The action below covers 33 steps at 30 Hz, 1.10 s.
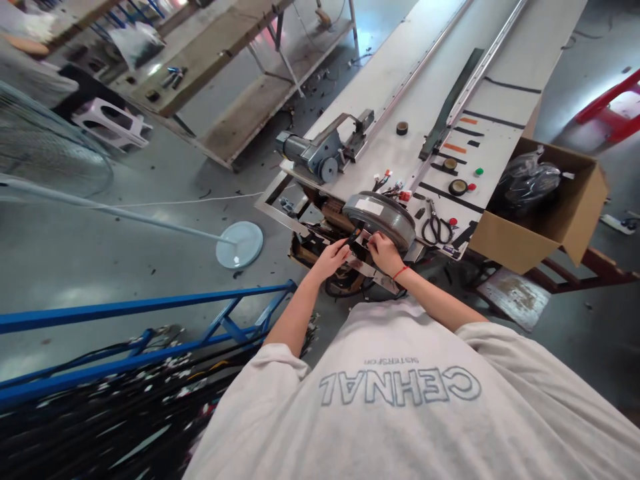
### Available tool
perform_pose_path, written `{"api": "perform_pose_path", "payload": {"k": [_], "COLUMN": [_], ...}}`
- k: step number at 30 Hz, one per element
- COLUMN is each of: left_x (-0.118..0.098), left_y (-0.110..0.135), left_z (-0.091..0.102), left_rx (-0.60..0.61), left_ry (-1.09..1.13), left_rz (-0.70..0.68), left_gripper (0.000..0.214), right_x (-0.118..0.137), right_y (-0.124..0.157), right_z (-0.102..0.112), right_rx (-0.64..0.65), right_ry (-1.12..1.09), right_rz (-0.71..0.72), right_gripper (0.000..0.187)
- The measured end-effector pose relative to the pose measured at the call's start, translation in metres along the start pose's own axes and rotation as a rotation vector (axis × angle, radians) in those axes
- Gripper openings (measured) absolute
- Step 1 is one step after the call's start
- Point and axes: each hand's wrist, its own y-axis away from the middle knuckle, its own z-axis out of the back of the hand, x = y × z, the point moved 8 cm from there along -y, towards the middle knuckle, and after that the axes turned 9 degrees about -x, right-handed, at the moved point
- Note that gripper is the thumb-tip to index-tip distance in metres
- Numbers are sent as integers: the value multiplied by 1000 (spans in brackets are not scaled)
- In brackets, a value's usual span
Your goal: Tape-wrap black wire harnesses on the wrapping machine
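Note:
Close to the table's near end, my left hand (333, 259) is closed, its fingertips pinching a black cable-like strip (355, 235). Just to its right is my right hand (384, 252), fingers bent together in a pinch below a round grey machine housing (383, 215) with a white label. What those right fingertips hold is too small and dark to make out. Behind the housing lies a bunch of wires with coloured connectors (384, 180). Black-handled scissors (437, 228) rest on the table to the right of the housing.
A long white table (385, 87) carries metal rails, tape rolls (457, 187) and a grey motor unit (320, 153). An open cardboard box (530, 240) with a plastic bag stands right. A blue rack (150, 307) with many cables is at left; a fan (50, 147) stands beyond it.

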Motion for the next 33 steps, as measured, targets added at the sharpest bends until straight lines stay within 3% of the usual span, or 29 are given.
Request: {"api": "perform_pose_path", "payload": {"k": [3,5,8,13,16,20,24,26,28,31,33], "left_x": [1,-1,-3,0,6,20,20,9,0,-2,2], "left_y": [0,-1,1,5,7,6,-7,-11,-8,12,30], "left_z": [-4,-5,-8,-12,-10,-6,-4,-5,-10,-23,-33], "left_rx": [-12,-13,-5,-1,-12,-49,-176,-217,-151,78,205], "left_ry": [62,67,60,79,88,94,41,64,167,434,599], "left_rz": [-15,-37,-61,-59,-5,162,224,163,147,293,439], "left_gripper": [72,71,65,60,51,34,36,34,33,34,29], "right_x": [4,5,4,-3,-8,-10,-10,-7,-7,2,18], "right_y": [1,0,-1,-2,-5,-9,-9,-8,-6,-1,3], "right_z": [3,3,5,4,-1,-1,2,9,8,-17,-26], "right_rx": [-8,13,3,-68,-73,-73,-50,-102,-98,195,404], "right_ry": [126,183,150,56,43,-48,-139,-294,-578,-1178,-1506], "right_rz": [23,33,66,87,61,17,-95,-147,-271,-556,-638], "right_gripper": [21,12,8,18,5,17,9,10,15,29,30]}}
